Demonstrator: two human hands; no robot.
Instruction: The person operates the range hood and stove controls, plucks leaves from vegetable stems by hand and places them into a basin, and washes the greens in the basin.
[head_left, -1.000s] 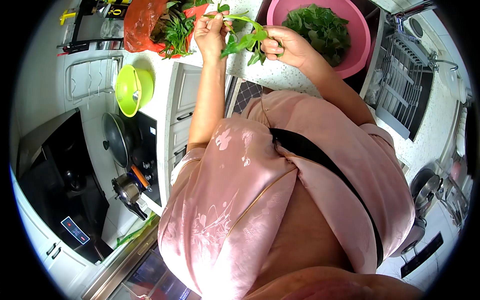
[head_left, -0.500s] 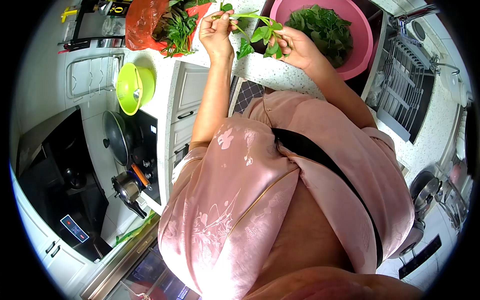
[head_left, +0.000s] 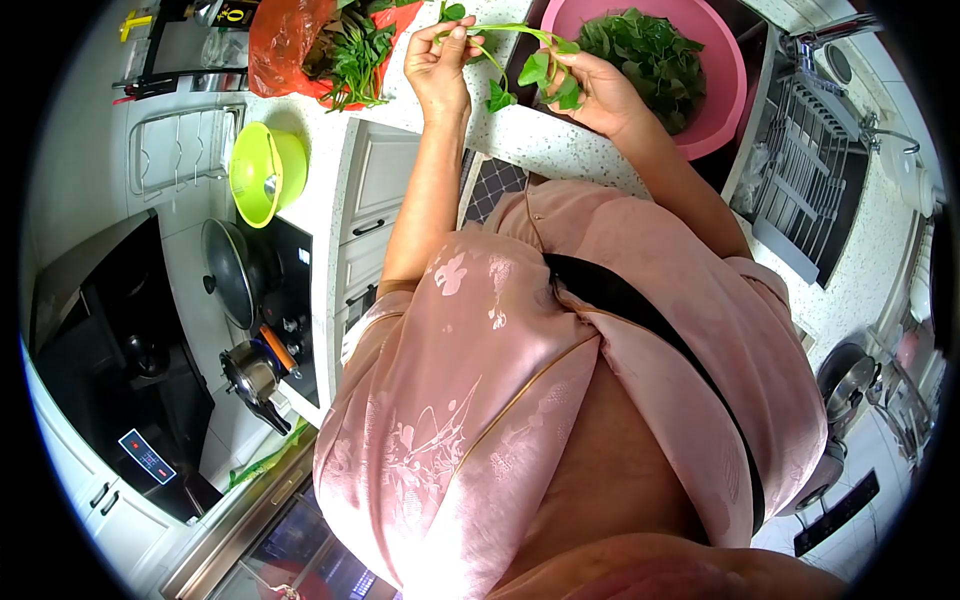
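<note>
My left hand [head_left: 438, 75] pinches one end of a leafy green stem [head_left: 500, 28] above the counter. The fingers of my right hand [head_left: 597, 92] are closed on the stem's leafy part, and several leaves [head_left: 535, 70] hang beside them. A pink basin [head_left: 728, 85] with loose green leaves [head_left: 650, 62] in it is just right of my right hand. Left of my left hand lies a red plastic bag [head_left: 278, 50] with a bunch of greens [head_left: 358, 62] on it.
A lime green bowl [head_left: 285, 172] stands on the counter at the left. Beyond it are a lidded pan [head_left: 228, 275] and a pressure cooker [head_left: 250, 372] by the stove. A dish rack [head_left: 800, 180] and a faucet [head_left: 835, 28] are at the right.
Both hands have shifted right with the stem. The leaves have moved from between the hands to near my right hand, and the stretch of stem between the hands looks barer.
</note>
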